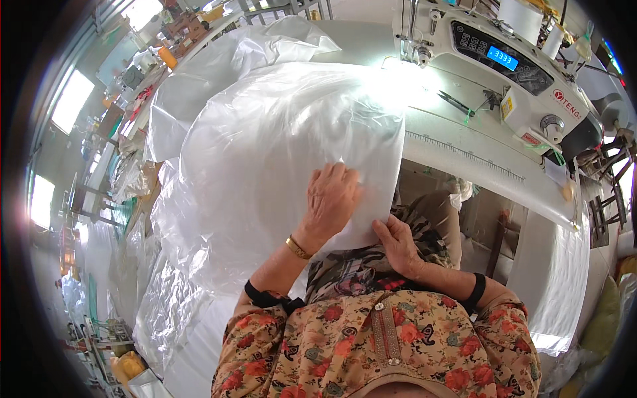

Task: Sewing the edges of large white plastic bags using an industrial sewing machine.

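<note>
A large shiny white plastic sheet (265,139) is bunched over the machine table and hangs down to my lap. My left hand (332,199) rests on top of it with the fingers curled in; motion smears its right side, and whatever the fingertips grip is hidden. Lower and to the right, my right hand (400,249) pinches the sheet's near right corner between thumb and fingers. The sheet's right edge runs from that corner up toward the lit needle area of a white sewing machine (544,109), where glare hides detail.
On the machine bed lie dark thread snips (456,105); a printed ruler scale (464,156) runs along the table. Thread cones (521,20) stand behind the machine head. More white sheeting (551,278) hangs at the right. A cluttered bench (192,46) stands far left.
</note>
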